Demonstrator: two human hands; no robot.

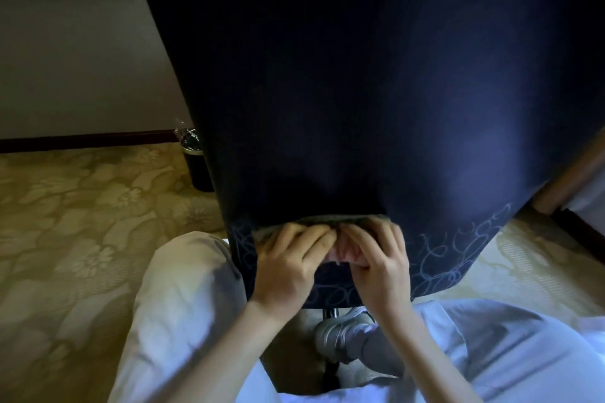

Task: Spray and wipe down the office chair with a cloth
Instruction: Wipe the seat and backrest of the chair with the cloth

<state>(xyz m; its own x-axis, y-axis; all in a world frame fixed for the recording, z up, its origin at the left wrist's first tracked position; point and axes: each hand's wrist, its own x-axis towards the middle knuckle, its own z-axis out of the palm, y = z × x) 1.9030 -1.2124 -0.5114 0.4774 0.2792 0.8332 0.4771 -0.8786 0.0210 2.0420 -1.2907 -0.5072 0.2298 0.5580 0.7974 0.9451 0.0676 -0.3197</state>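
At the bottom edge, my knees in pale trousers (183, 304) sit either side of a grey-white shoe (337, 334) on the carpet (82, 206). Just above the shoe, a chrome post (330, 313) shows under the chair (360, 91), whose dark navy back fills most of the view and stands directly in front of me. My left hand (291, 265) and right hand (379, 262) meet low on that back, fingertips almost touching. Both have their fingers curled over a grey cloth (320, 221) and hold it against the fabric. The cloth lies bunched along the upper edge of a band stitched with pale looping lines. A pink patch shows between the hands; I cannot tell whether it belongs to the cloth. Left of the chair, a black bin (196, 163) with a clear liner stands on the floral carpet, partly hidden by the chair's edge. Behind it a dark skirting (88, 139) runs along a plain wall (75, 59). At far right, a wooden rail (571, 170) slants past the chair.
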